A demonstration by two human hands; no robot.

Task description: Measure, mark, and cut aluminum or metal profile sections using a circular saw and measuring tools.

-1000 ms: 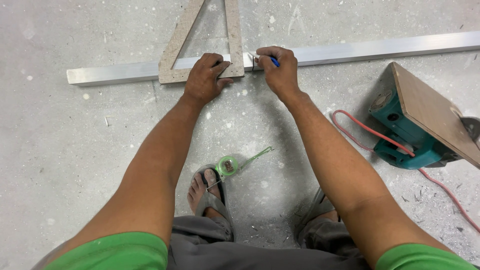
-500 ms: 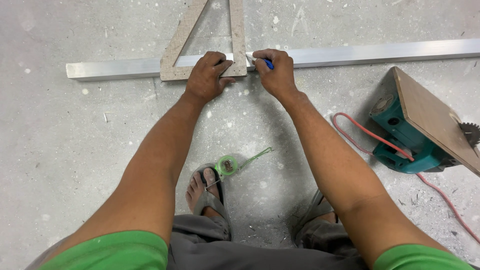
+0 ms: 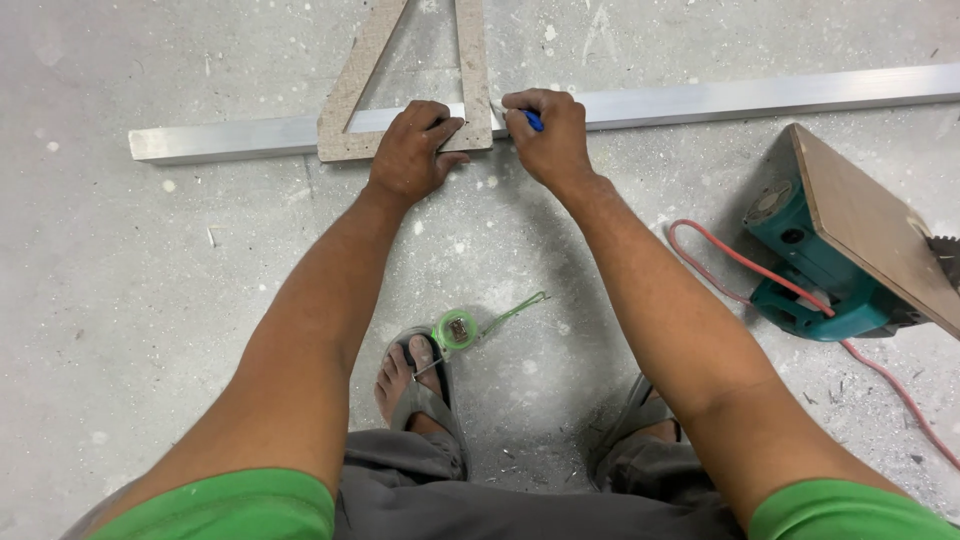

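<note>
marking step in hand, by the look of it: left hand (image 3: 412, 150) pressed flat, fingers spread and released, on the lower right corner of a triangle-shaped square (image 3: 400, 95) of speckled board, lying across a long metal bar (image 3: 720, 100) in the upper part of the frame; nothing gripped, only held down. right hand (image 3: 545, 140) just to the right of it, fingers clenched round a blue pen (image 3: 533, 120), tip down at the bar right beside the upright edge of the square; the tip itself hidden under the fingers, so cannot tell whether touching the metal or just above it

bar running from upper left to the right edge of the frame, flat on the dusty concrete floor (image 3: 150, 300). square with its base along the bar and its point off the top of the frame

judged from this, next move calls for a steady press on the square so no slip along the bar, and a straight draw of the pen tight against that upright edge, across the width of the bar; any lean of the pen away from the edge likely to throw the line off square

lower centre: small green tape measure (image 3: 457, 328) on the floor, tape partly out, just beside a sandalled foot (image 3: 410, 385). right of the frame: teal power saw (image 3: 810, 270) under a brown board (image 3: 870, 235), red cord (image 3: 720, 265) trailing off toward lower right, well apart from both hands
</note>
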